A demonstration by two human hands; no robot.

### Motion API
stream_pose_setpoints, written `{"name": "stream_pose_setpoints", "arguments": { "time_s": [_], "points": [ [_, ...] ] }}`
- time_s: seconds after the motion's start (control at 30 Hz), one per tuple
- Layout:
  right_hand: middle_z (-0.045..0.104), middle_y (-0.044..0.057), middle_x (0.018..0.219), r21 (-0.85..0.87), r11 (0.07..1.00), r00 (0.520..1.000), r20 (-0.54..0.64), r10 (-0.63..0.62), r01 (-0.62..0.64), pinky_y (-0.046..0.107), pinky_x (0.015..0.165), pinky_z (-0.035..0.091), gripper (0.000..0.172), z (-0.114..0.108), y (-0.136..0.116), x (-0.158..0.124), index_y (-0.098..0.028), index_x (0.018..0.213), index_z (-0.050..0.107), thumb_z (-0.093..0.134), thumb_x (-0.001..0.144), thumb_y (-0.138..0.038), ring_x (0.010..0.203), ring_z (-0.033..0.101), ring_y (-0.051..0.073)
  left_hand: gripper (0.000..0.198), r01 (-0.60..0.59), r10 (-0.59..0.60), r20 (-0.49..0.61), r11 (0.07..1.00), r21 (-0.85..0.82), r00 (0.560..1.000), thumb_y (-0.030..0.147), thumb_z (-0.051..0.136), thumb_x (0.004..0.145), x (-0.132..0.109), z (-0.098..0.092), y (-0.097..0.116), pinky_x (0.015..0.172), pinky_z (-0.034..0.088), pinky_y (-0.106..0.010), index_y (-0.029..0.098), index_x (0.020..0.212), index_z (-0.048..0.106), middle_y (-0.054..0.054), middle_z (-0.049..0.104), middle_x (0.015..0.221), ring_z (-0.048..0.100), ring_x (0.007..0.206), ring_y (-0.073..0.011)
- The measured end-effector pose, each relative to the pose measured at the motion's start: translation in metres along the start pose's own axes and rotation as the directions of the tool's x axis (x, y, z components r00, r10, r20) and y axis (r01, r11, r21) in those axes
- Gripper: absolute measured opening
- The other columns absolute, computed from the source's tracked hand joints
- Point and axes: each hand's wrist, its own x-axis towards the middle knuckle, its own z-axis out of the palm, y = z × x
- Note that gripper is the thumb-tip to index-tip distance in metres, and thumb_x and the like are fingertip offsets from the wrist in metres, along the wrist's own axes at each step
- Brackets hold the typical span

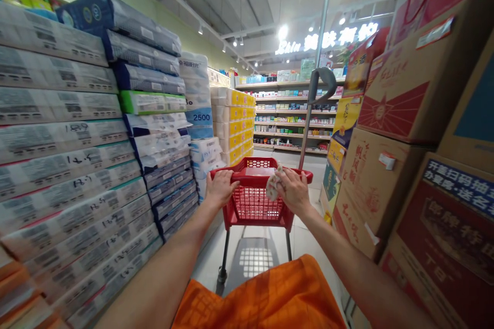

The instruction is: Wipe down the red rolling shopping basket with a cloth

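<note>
A red plastic shopping cart (251, 205) with mesh walls and grey legs stands straight in front of me. My left hand (221, 187) is closed over the left end of its red handle (252, 180). Toward the handle's right end, my right hand (294, 189) presses a pale, patterned cloth (272, 188) against the bar, its fingers partly over the fabric. The cloth hangs crumpled on the inner side of that hand. What lies inside the basket is mostly hidden by the handle and mesh.
Tall stacks of wrapped paper packs (69, 144) line the left side. Cardboard cartons (393, 92) are piled on the right, beside a metal pole (317, 56) with a grey fitting. Stocked shelves (285, 108) cross the far end of the tiled aisle.
</note>
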Motion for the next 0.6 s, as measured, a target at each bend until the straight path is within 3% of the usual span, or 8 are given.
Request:
{"name": "stream_pose_setpoints", "arguments": {
  "time_s": [0.13,0.2,0.33,0.47,0.53,0.6],
  "points": [
    [0.064,0.009,0.098,0.030,0.987,0.987,-0.041,0.158,-0.157,0.039,0.084,0.035,0.025,-0.011,0.058,0.008,-0.018,0.094,0.062,0.040,0.082,-0.021,0.090,0.056,0.022,0.033,0.000,0.000,-0.006,1.000,0.029,1.000,0.038,0.043,0.085,-0.003,-0.003,0.002,0.100,0.020,-0.055,0.020,0.112,0.051,-0.008,0.054,0.122,0.044,0.115,-0.0246],
    [0.065,0.011,0.093,0.038,0.973,0.970,-0.068,0.232,-0.230,0.037,0.076,0.039,0.028,-0.013,0.073,0.015,-0.016,0.092,0.062,0.036,0.082,-0.018,0.084,0.057,0.023,0.034,0.001,0.000,-0.019,0.999,0.042,1.000,0.038,0.041,0.086,-0.005,-0.003,0.003,0.100,0.019,-0.056,0.020,0.113,0.050,-0.008,0.054,0.122,0.044,0.115,-0.0240],
    [0.065,0.007,0.091,0.069,0.985,0.987,-0.019,0.160,-0.158,0.035,0.079,0.040,0.026,-0.005,0.056,0.020,-0.020,0.085,0.063,0.037,0.082,-0.021,0.085,0.056,0.020,0.035,0.008,-0.006,-0.030,0.998,0.061,1.000,0.038,0.039,0.086,-0.006,-0.001,0.002,0.100,0.021,-0.056,0.020,0.114,0.049,-0.008,0.054,0.122,0.044,0.114,-0.0237],
    [0.062,0.008,0.102,0.125,0.992,1.000,-0.003,0.028,-0.027,0.040,0.090,0.035,0.031,-0.001,0.044,0.012,-0.017,0.100,0.060,0.041,0.084,-0.036,0.097,0.052,0.022,0.036,0.016,-0.015,-0.012,0.997,0.077,1.000,0.038,0.039,0.086,-0.005,-0.003,-0.005,0.100,0.021,-0.057,0.018,0.115,0.048,-0.009,0.053,0.122,0.043,0.114,-0.0243],
    [0.062,0.009,0.102,0.178,0.981,0.997,0.007,0.079,-0.079,0.039,0.087,0.038,0.035,-0.002,0.056,0.008,-0.017,0.102,0.059,0.037,0.085,-0.038,0.097,0.053,0.022,0.036,0.021,-0.020,-0.005,0.996,0.082,1.000,0.038,0.039,0.086,-0.006,-0.004,-0.008,0.100,0.020,-0.057,0.019,0.116,0.048,-0.009,0.053,0.123,0.043,0.115,-0.0245],
    [0.063,0.008,0.096,0.244,0.938,0.968,0.014,0.251,-0.247,0.038,0.081,0.042,0.036,-0.002,0.068,0.005,-0.017,0.099,0.060,0.032,0.087,-0.036,0.092,0.056,0.021,0.036,0.018,-0.017,-0.019,0.996,0.092,1.000,0.038,0.039,0.086,-0.008,-0.005,-0.009,0.100,0.020,-0.056,0.020,0.116,0.048,-0.009,0.053,0.122,0.044,0.114,-0.0246]
  ]
}}
